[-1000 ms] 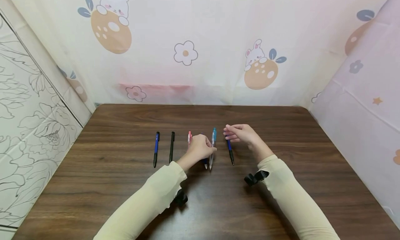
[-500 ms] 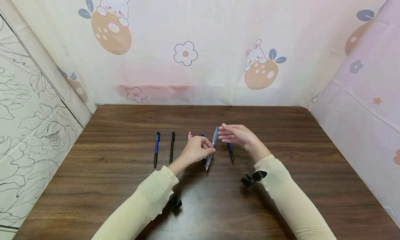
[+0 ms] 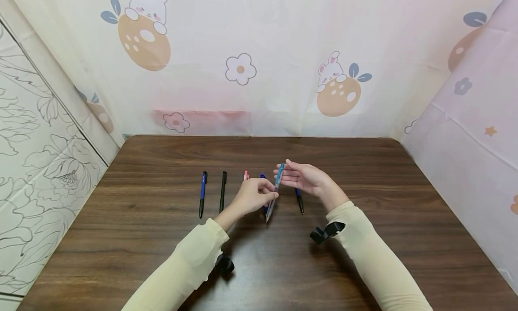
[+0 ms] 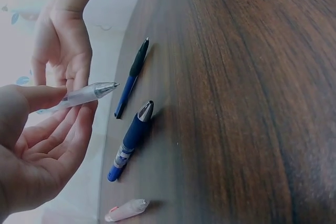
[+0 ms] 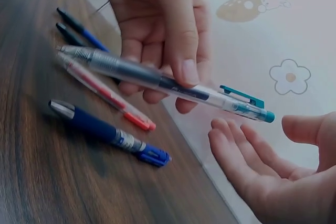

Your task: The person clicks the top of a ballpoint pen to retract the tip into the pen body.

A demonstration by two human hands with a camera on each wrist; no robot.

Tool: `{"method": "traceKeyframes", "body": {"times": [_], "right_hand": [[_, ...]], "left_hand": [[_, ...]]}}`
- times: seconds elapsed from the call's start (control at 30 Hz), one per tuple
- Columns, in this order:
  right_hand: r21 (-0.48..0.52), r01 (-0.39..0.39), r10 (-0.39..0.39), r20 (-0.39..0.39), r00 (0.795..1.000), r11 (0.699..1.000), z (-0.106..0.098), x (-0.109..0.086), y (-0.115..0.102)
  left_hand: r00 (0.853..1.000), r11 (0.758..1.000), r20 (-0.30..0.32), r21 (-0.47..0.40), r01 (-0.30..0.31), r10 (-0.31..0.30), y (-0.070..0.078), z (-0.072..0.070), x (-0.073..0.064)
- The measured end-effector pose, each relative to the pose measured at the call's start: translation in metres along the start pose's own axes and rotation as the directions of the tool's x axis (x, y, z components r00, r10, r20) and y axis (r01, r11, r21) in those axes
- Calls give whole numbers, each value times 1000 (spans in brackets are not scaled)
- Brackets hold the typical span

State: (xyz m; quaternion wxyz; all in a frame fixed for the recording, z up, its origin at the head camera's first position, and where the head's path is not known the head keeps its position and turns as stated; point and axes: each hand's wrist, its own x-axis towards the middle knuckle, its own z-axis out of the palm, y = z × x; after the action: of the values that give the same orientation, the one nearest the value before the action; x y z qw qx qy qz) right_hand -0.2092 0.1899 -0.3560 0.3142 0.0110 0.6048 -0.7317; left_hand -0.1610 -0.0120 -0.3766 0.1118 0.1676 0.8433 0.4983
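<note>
My left hand [image 3: 252, 196] pinches a clear gel pen [image 5: 142, 80] between thumb and fingers. This pen has a teal clip and end, and it is raised off the table with its tip slanting toward me. My right hand [image 3: 309, 180] is beside the pen's teal end, palm turned toward it, fingers extended and thumb apart. Below the held pen lies a dark blue pen [image 5: 100, 127] with a metal tip. A clear pen with a red end [image 5: 105, 87] lies partly hidden by my left hand in the head view. Near my right hand rests a blue pen with a black grip [image 3: 299, 200].
Farther left on the brown wooden table [image 3: 133, 221] lie another blue pen with a black grip [image 3: 203, 194] and a black pen [image 3: 223, 191], roughly parallel. A patterned curtain [image 3: 283, 77] hangs along the table's back edge. Black cameras sit at both wrists.
My left hand has lifted the clear gel pen from the table and tilted its teal end rightward. My right hand has moved left from the blue pen to the teal end.
</note>
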Motion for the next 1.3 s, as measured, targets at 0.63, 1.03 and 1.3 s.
{"method": "traceKeyframes", "body": {"times": [0.63,1.03,1.3], "right_hand": [[100,-4,-7,113,994,995,8,2,-4],[106,-18,9,82,997,994,7,3,-3],[132,-30,24,47,999,991,10,4,-6]], "left_hand": [[993,946,61,-305,112,-99,-4,2,-2],[978,871,152,-449,198,-143,-5,7,1],[946,775,221,-545,321,-236,-5,7,-2]]}}
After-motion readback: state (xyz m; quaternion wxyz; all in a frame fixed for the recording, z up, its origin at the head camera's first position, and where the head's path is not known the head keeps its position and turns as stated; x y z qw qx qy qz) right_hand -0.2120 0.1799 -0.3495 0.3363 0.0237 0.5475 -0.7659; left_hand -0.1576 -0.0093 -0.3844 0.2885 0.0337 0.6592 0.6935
